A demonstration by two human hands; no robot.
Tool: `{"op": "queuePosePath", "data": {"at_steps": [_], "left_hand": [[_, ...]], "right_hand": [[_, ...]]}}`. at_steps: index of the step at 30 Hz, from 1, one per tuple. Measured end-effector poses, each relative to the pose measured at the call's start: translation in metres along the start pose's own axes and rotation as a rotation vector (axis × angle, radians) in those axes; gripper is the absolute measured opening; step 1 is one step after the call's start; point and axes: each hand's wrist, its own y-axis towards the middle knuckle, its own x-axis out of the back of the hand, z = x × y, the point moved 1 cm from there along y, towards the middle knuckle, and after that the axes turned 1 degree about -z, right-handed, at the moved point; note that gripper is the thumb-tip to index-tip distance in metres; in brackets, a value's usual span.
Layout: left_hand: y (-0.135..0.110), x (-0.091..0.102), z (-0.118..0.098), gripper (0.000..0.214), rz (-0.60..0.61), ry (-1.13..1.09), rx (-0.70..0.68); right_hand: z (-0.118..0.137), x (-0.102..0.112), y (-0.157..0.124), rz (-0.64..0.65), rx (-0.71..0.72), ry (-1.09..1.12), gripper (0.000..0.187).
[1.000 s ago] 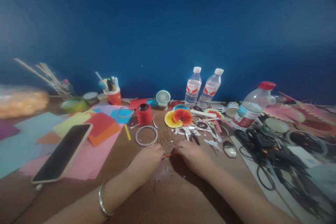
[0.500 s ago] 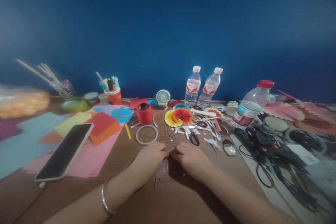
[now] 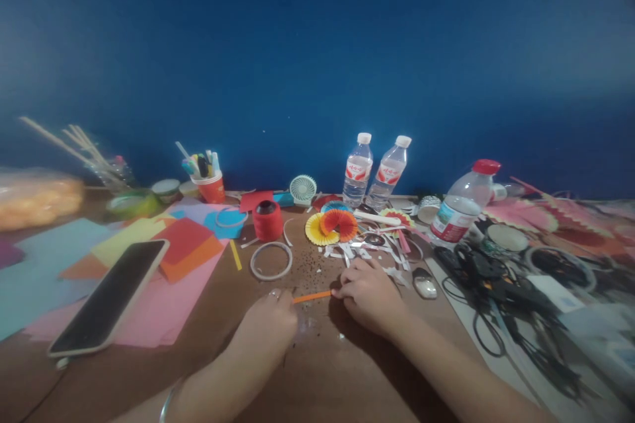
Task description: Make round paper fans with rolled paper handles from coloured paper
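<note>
Tabletop [image 3: 317,386], orange strip [image 3: 312,297], blue wall [image 3: 317,66] behind

orange strip [image 3: 312,297] | narrow, straight | right end slightly higher in view | spans gap between the hands [image 3: 370,297]

Plain dark blue wall [image 3: 317,46], brown tabletop [image 3: 302,390], dim light

orange strip [image 3: 312,297] – red-and-black spool [image 3: 268,225] – dark blue wall [image 3: 317,46]
</note>
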Motion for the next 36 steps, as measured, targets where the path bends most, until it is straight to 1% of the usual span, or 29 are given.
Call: {"op": "queuePosePath", "data": {"at_steps": [6,10,12,14,16,18,20,22,24,27,30,33,36], "left_hand": [[0.0,0.012,-0.001,0.022,-0.033,-0.035,-0.08],[0.0,0.011,-0.002,0.018,-0.029,-0.055,-0.082],[0.002,0.009,0.0,0.017,-0.056,-0.07,-0.091],[0.005,0.009,0.005,0.017,-0.103,-0.132,-0.096],[0.009,0.012,0.015,0.017,-0.152,-0.241,-0.058],[0.013,0.017,0.028,0.018,-0.209,-0.341,0.04],[0.016,0.024,0.042,0.018,-0.301,-0.382,0.128],[0.017,0.029,0.052,0.018,-0.374,-0.374,0.174],[0.017,0.032,0.058,0.016,-0.365,-0.308,0.172],[0.017,0.029,0.058,0.014,-0.291,-0.204,0.107],[0.018,0.025,0.054,0.016,-0.239,-0.205,0.064],[0.019,0.024,0.049,0.013,-0.222,-0.347,0.089],[0.018,0.027,0.042,0.015,-0.252,-0.609,0.123]], "right_hand": [[-0.006,0.001,-0.004,-0.002,-0.053,0.089,0.02],[-0.009,0.0,-0.004,0.004,-0.074,0.082,0.019],[-0.008,0.0,-0.004,0.003,-0.056,0.059,0.018],[-0.005,0.001,-0.003,-0.004,-0.042,0.035,0.016],[-0.003,0.002,-0.002,-0.018,-0.039,0.016,0.014],[-0.001,0.002,-0.001,-0.031,-0.034,0.004,0.01],[0.0,0.001,0.0,-0.051,-0.031,-0.004,0.007],[0.0,0.0,0.001,-0.079,-0.034,-0.012,0.008],[0.001,-0.001,0.001,-0.111,-0.035,-0.02,0.011],[0.001,-0.001,0.002,-0.171,-0.026,-0.021,0.012],[0.0,-0.001,0.002,-0.224,-0.022,-0.011,0.01],[-0.001,-0.001,0.003,-0.228,-0.024,-0.006,0.009],[0.001,0.0,0.002,-0.269,-0.039,0.06,0.008]]}}
